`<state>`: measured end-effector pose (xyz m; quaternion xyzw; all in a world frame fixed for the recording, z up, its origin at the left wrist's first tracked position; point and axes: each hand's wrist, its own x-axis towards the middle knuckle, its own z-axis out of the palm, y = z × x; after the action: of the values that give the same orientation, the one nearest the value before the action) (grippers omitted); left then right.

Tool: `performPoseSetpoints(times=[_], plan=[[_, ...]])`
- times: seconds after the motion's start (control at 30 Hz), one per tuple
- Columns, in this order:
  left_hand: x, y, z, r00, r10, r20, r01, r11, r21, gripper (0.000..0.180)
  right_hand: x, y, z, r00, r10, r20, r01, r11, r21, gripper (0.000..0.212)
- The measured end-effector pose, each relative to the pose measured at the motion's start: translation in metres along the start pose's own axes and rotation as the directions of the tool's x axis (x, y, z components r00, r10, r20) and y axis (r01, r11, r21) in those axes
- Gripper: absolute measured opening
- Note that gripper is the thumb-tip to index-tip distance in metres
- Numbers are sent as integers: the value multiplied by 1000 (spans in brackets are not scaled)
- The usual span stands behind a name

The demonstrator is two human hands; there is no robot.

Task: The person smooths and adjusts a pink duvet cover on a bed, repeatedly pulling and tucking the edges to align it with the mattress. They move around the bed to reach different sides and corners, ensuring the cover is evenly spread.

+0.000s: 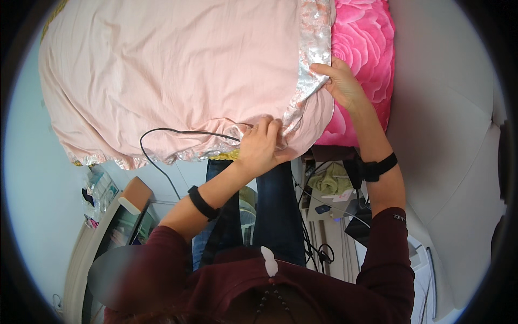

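Observation:
A pale pink bed cover [178, 65] with a shiny, silvery patterned border [314, 48] spreads over the bed in front of me. At the cover's near right corner, my left hand [260, 144] is closed on a gathered part of the cloth, palm down, its fingertips partly hidden in the folds. Farther right and a little farther away, my right hand [341, 81] pinches the silvery border between thumb and fingers. The border runs between my two hands, and a rounded flap of pale cloth hangs below it. A black cable [156, 129] loops over the cover toward my left wrist.
A bright pink rose-patterned blanket [367, 59] lies under the cover at the right, beside a pale padded surface [431, 97]. Below stand a cabinet with a green cloth [330, 179] on it and several dark cables. A curved cabinet [121, 216] is at the lower left.

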<state>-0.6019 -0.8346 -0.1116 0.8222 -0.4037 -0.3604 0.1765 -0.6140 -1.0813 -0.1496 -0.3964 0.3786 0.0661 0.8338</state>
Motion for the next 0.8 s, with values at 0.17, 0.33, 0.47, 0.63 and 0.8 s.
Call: performPoseSetpoints(times=[0.17,0.33,0.47,0.63,0.8], plan=[[-29,-22,-2,985,97,142,-126,969,213,73,-6,5,0,999,-2,-39,4,999,45,31],[-38,-36,14,908,337,251,-412,830,376,33,-9,13,14,929,-231,-289,109,918,-382,19],[-53,-28,26,831,542,122,-556,806,203,25,-19,14,10,816,-465,-344,-64,519,-853,17],[-57,-27,36,884,457,103,-468,871,152,25,-30,24,15,926,-243,-287,131,924,-360,22],[-64,-34,41,892,449,59,-453,884,120,24,-64,40,20,988,3,-153,-63,918,-391,31]])
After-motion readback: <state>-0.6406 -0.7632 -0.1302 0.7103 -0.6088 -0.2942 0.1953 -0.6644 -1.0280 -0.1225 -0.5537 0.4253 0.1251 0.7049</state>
